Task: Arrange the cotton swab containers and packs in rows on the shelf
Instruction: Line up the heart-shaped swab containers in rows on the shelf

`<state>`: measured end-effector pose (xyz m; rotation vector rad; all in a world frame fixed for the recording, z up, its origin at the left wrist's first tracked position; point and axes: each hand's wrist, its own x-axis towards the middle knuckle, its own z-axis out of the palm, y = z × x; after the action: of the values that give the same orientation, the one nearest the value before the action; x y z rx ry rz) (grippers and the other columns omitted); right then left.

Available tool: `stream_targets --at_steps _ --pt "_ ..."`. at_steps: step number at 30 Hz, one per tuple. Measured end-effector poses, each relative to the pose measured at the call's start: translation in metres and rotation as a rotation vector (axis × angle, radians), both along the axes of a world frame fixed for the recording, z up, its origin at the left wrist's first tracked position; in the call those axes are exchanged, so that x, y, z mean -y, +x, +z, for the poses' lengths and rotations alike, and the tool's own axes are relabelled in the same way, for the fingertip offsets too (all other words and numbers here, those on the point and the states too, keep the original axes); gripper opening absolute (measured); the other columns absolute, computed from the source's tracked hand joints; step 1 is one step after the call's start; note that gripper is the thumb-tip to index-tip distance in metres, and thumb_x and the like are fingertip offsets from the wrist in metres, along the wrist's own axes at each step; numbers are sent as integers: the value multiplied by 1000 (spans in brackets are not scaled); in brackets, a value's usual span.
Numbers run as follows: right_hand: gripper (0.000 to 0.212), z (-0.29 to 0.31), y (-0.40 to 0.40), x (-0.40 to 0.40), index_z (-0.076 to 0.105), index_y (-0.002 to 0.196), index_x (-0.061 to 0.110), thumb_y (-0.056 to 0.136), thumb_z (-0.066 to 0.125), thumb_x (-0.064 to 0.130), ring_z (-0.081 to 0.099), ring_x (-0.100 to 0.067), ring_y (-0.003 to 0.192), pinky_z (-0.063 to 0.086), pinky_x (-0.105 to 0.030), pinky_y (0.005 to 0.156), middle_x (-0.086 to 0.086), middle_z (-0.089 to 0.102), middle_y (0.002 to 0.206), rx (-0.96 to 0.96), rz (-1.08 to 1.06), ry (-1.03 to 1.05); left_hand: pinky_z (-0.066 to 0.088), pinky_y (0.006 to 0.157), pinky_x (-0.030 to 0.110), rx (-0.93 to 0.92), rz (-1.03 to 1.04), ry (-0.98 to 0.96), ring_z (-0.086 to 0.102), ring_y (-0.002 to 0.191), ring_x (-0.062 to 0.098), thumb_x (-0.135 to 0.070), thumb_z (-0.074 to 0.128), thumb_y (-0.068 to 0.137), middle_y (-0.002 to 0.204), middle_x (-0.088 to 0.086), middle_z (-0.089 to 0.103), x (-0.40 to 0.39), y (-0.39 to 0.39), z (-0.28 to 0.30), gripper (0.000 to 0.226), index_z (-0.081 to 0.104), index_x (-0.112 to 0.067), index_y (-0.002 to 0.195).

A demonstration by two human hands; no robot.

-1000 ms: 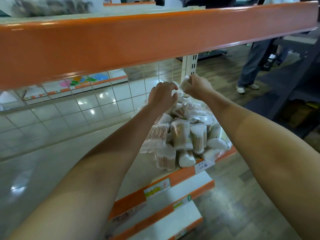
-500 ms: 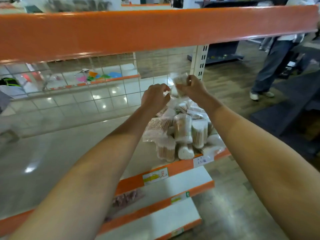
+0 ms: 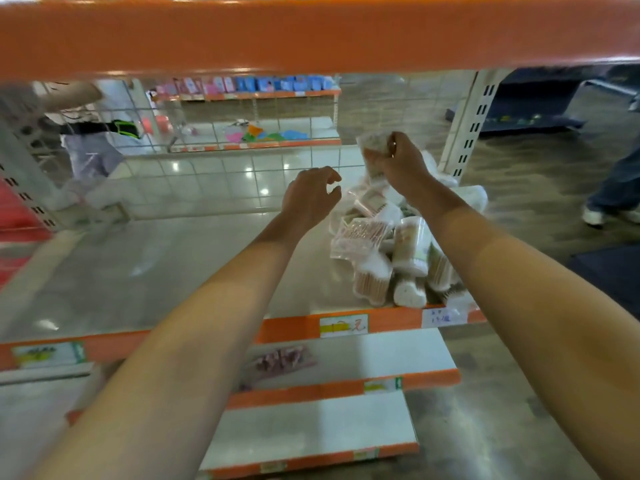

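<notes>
Shelf [image 3: 180,271]: pale, glossy board with an orange front lip, ceiling lights mirrored in it; the left and middle stretch bare. Price tag [image 3: 343,326] with a yellow bar on the lip; a second, handwritten label [image 3: 441,317] further right.

Heap of cotton swab containers and packs [image 3: 388,258]: piled loosely at the right end of the shelf, up to the front lip; cylinders lying on their sides, a flat pack on top at the left.

Right hand [image 3: 403,164]: raised above the back of the heap, fingers curled round one cotton swab container [image 3: 372,150], held clear of the pile, roughly upright.

Left hand [image 3: 308,199]: hovering just left of the heap, fingers loosely curled, holding nothing, not touching the shelf.

Upper shelf beam [image 3: 311,32]: orange, across the top of the view.

Wire mesh back panel [image 3: 221,168]: behind the shelf; another aisle's shelving with pink and blue goods visible through it.

White slotted upright [image 3: 467,133]: at the shelf's right rear corner.

Lower shelves [image 3: 346,358]: two white boards with orange lips below.

Floor [image 3: 536,202]: grey, at right; a bystander's leg and shoe [image 3: 609,202] at the edge.
</notes>
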<state>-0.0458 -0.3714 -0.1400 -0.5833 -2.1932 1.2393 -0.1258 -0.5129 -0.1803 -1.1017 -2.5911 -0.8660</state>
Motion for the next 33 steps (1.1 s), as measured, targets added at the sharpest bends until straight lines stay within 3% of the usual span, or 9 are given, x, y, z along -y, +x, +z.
stream_targets --at_steps 4,9,12,17,22,26,29,33 --pt "44 -3 -16 33 44 128 8 91 60 27 53 -15 91 45 -22 66 0 52 108 21 53 6 42 90 30 2 49 10 55 110 18 -25 54 92 118 -3 63 29 -8 -2 26 63 -18 115" --pt "43 -16 -38 76 44 129 6 93 57 27 55 -18 99 43 -26 73 -6 56 118 42 138 -16 41 92 31 -6 79 2 53 113 20 -25 53 92 119 -2 63 66 -22 -4 28 61 -17 118" --pt "45 -24 -51 104 42 130 6 93 57 27 53 -17 96 44 -23 69 -2 53 112 68 171 -33 39 92 30 7 91 3 52 115 20 -24 53 92 119 -1 62 92 -34 -8 29 61 -16 119" --pt "37 -40 -70 151 44 118 9 91 60 29 59 -25 97 52 -48 88 1 55 96 88 247 -145 45 89 33 26 116 -8 57 108 21 -24 55 90 114 1 65 138 -55 -16 27 63 -16 115" --pt "39 -53 -87 194 43 122 6 93 58 28 56 -19 91 52 -41 86 4 52 92 110 257 -151 47 87 31 55 131 -7 59 107 22 -21 57 89 113 3 66 184 -71 -24 27 64 -13 114" --pt "23 -64 -96 223 43 110 11 94 55 22 53 -9 73 50 -32 75 7 50 82 92 283 -178 47 88 33 71 134 -43 59 106 22 -22 55 90 114 4 65 215 -80 -34 27 64 -14 114" --pt "18 -72 -102 242 43 106 13 95 54 21 52 -13 76 48 -31 72 6 50 80 85 292 -210 47 89 35 91 139 -61 58 107 22 -23 55 90 114 3 65 233 -87 -42 27 64 -14 114" --pt "29 -84 -110 260 43 117 5 96 53 23 53 -12 79 46 -31 76 2 52 90 95 278 -255 46 89 33 115 149 -60 58 107 21 -22 56 89 114 3 65 249 -95 -50 27 64 -13 114"
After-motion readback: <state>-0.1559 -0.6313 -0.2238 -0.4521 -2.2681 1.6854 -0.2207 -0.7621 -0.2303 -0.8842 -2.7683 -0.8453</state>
